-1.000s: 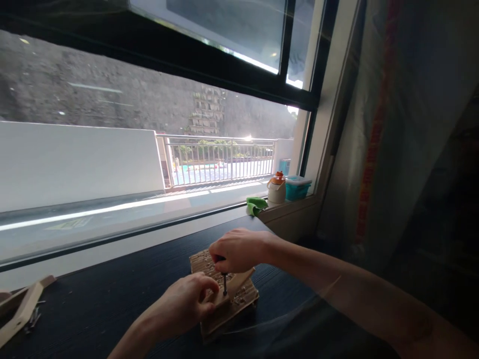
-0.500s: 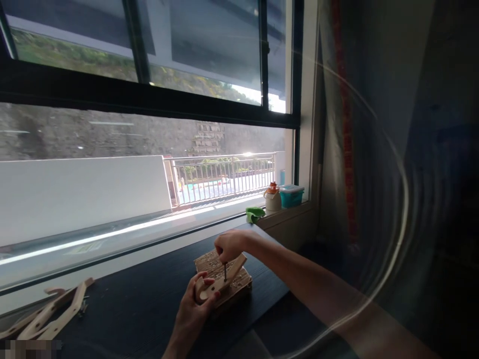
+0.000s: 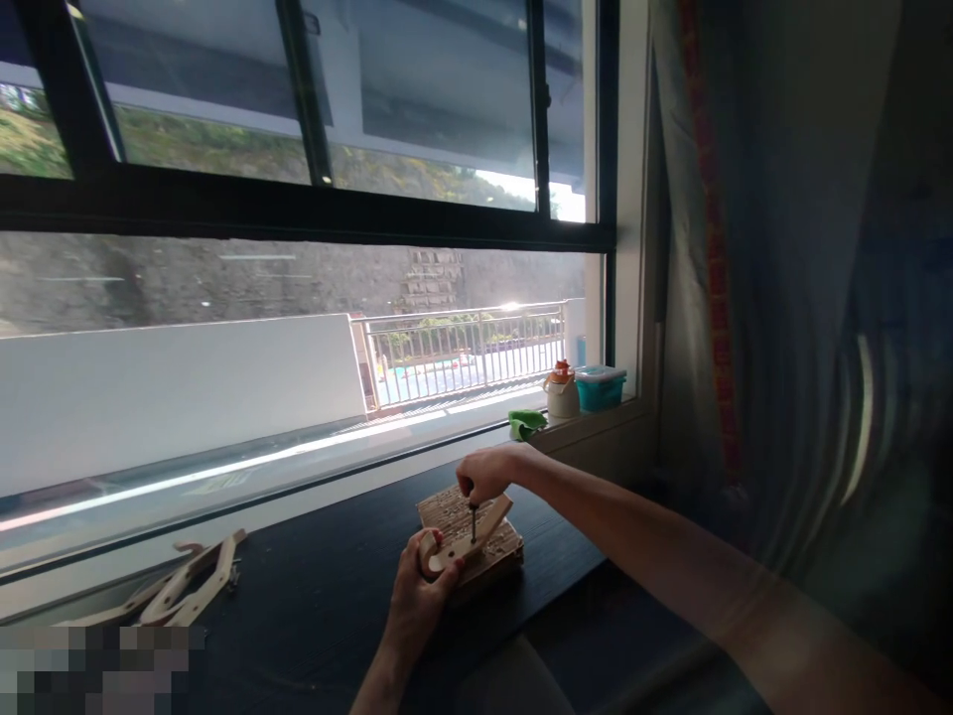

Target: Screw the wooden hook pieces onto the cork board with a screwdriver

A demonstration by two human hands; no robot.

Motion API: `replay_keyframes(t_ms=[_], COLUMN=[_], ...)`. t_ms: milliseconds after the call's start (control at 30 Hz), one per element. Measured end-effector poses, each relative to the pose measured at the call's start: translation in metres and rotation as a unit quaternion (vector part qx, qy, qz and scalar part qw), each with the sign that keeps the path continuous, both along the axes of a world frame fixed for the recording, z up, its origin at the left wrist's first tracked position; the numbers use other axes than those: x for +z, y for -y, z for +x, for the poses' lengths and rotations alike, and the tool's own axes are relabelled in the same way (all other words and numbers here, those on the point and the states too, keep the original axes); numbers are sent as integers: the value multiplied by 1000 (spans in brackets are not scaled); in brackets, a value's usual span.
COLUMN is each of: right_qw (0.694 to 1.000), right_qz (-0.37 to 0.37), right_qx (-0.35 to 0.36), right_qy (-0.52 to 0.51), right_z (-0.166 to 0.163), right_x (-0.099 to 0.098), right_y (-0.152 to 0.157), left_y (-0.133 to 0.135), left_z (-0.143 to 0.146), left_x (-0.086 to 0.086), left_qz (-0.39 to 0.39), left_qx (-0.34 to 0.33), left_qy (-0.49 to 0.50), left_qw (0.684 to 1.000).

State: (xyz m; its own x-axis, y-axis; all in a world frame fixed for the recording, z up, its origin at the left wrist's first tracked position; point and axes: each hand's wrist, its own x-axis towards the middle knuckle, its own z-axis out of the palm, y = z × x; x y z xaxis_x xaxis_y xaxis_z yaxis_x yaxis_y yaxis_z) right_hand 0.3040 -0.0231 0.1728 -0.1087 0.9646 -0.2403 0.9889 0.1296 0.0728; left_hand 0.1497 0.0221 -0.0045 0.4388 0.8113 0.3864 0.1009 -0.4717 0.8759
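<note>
A curved light wooden piece (image 3: 468, 536) lies across a brown perforated block (image 3: 503, 541) on the dark table (image 3: 313, 606). My left hand (image 3: 418, 601) grips the piece's near end from below. My right hand (image 3: 483, 474) is closed around the handle of a small screwdriver (image 3: 473, 521), whose shaft stands upright with its tip on the wooden piece.
Several more light wooden pieces (image 3: 190, 588) lie at the table's far left near a few small screws. On the window sill at the right stand a green cloth (image 3: 527, 423), a small white jar with an orange top (image 3: 562, 390) and a teal box (image 3: 600, 386). A curtain hangs at the right.
The view has pulled back and tilted up, so hands and block look smaller and sit further right. My grip on the screwdriver and the wooden piece is unchanged.
</note>
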Motion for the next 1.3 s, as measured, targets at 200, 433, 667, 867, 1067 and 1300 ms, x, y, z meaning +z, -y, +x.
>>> replay_keyframes(t_ms=[200,433,667,867,1067,1300], right_qw=[1000,997,999,997,994,999], right_qz=[3,33,9,43,82,44], right_qx=[-17,-48,-29,-48,-70,-26], right_qy=[17,43,31,29,27,-3], right_z=[-8,-16,-12,-14,-17,-5], right_x=[-7,2,6,1,-2,-4], right_y=[-5,4,5,10,11,4], left_y=[-6,-6,-8,-10,-13,-11], left_z=[4,2,2,3,4,4], left_x=[-8,-3,-4,-5,-7,-1], left_qz=[-22,-60,-65,-72,-73,-78], left_qx=[-7,-28,-24,-23,-15,-11], left_qy=[33,51,61,66,65,53], left_qw=[999,996,996,995,995,995])
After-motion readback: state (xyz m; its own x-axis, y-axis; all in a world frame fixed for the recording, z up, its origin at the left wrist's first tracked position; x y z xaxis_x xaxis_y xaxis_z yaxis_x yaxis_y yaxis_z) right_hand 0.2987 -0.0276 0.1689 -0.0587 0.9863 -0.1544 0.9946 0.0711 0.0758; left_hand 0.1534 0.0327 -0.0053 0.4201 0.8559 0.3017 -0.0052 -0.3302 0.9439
